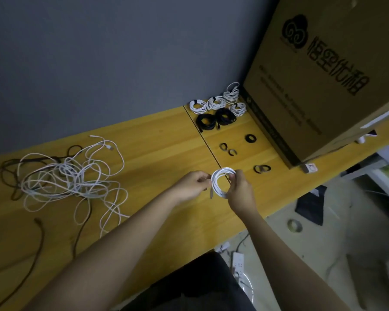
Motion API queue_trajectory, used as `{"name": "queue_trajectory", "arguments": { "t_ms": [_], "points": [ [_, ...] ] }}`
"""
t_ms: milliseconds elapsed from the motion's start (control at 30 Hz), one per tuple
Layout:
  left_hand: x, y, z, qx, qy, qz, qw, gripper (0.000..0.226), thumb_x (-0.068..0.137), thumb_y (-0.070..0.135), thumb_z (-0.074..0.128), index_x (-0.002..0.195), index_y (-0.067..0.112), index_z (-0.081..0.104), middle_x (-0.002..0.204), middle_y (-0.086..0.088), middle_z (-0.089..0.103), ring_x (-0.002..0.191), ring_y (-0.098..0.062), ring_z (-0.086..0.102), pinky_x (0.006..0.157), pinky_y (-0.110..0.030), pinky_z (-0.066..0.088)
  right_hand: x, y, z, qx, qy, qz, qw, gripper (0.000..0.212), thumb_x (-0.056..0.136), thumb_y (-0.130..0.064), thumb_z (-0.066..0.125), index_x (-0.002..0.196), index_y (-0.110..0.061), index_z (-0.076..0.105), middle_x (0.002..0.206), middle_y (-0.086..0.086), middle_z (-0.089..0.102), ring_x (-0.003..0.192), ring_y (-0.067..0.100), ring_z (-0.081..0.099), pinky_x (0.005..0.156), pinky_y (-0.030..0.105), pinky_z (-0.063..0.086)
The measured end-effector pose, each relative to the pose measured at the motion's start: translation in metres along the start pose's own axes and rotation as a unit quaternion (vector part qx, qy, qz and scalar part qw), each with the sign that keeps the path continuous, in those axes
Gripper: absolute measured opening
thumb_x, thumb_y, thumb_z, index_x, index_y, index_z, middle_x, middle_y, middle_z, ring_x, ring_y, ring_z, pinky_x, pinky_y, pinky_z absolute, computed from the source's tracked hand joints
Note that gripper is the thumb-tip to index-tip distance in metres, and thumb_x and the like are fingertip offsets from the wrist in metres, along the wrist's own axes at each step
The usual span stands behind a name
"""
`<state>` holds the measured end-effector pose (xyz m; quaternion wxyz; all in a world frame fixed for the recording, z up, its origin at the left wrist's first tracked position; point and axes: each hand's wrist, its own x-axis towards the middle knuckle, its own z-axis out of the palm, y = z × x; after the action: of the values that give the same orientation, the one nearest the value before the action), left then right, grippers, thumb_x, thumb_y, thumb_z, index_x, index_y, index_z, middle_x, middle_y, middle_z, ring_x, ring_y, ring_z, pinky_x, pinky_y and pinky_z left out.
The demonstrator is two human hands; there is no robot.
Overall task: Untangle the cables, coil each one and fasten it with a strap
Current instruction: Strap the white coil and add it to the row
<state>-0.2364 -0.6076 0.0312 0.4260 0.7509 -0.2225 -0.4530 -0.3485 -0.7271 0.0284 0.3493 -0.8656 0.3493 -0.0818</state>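
Note:
A coiled white cable (217,184) hangs between my hands above the wooden table (157,140). My right hand (240,191) grips the coil's right side. My left hand (192,184) pinches its left side, where the cable's end plug hangs down. To the left, a tangle of white and dark cables (70,176) sprawls on the table. Several finished coils, white (216,102) and black (216,118), lie at the back by the box. Several loose black straps (250,138) lie on the table beyond my hands, the nearest strap (262,169) just right of the coil.
A big cardboard box (319,81) stands on the table's right end. A dark cable (32,254) trails along the near left. On the floor to the right lie a power strip (238,264), a tape roll (294,225) and dark scraps.

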Motion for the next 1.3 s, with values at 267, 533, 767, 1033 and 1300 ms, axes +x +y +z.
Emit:
{"name": "queue_trajectory", "arguments": {
  "t_ms": [267,533,767,1033,1300],
  "points": [
    [0.100,0.025,0.025,0.043,0.086,-0.032,0.995,0.027,0.102,0.026,0.042,0.121,0.016,0.058,0.120,-0.001,0.058,0.109,-0.019,0.058,0.079,-0.027,0.042,0.111,0.078,-0.037,-0.076,-0.084,-0.008,0.993,0.023,0.104,-0.021,0.032,0.106,-0.004,0.047,0.063,0.000,0.043,0.049,0.018,0.039,0.043,0.031,0.019],
    [0.185,0.032,0.066,0.130,0.135,-0.089,0.978,0.018,0.100,0.017,0.043,0.104,0.015,0.060,0.112,-0.003,0.061,0.100,-0.025,0.058,0.086,-0.041,0.051,0.203,0.133,-0.064,-0.124,-0.161,-0.060,0.977,0.026,0.104,-0.024,0.032,0.109,-0.004,0.048,0.065,0.000,0.043,0.051,0.018,0.038,0.044,0.030,0.017],
    [0.238,0.025,0.077,0.227,0.129,-0.124,0.957,0.030,0.102,0.019,0.037,0.122,0.023,0.058,0.122,-0.008,0.052,0.099,-0.030,0.057,0.083,-0.041,0.050,0.246,0.153,-0.062,-0.148,-0.192,-0.082,0.967,0.026,0.104,-0.027,0.033,0.109,-0.006,0.047,0.071,0.004,0.049,0.058,0.028,0.048,0.044,0.030,0.019],
    [0.267,0.022,0.079,0.352,0.124,-0.092,0.923,0.027,0.100,0.015,0.041,0.122,0.024,0.054,0.134,-0.006,0.042,0.114,-0.029,0.050,0.075,-0.037,0.044,0.275,0.153,-0.052,-0.159,-0.216,-0.107,0.957,0.030,0.104,-0.022,0.036,0.129,-0.009,0.046,0.088,0.016,0.062,0.065,0.032,0.052,0.046,0.031,0.022],
    [0.248,0.034,0.064,0.266,0.123,-0.037,0.955,0.018,0.101,0.013,0.042,0.106,0.014,0.060,0.118,-0.005,0.047,0.103,-0.026,0.053,0.077,-0.042,0.048,0.276,0.141,-0.072,-0.103,-0.224,-0.137,0.959,0.029,0.104,-0.027,0.035,0.123,-0.012,0.049,0.061,-0.003,0.044,0.046,0.015,0.038,0.043,0.027,0.016]
  ]
}}
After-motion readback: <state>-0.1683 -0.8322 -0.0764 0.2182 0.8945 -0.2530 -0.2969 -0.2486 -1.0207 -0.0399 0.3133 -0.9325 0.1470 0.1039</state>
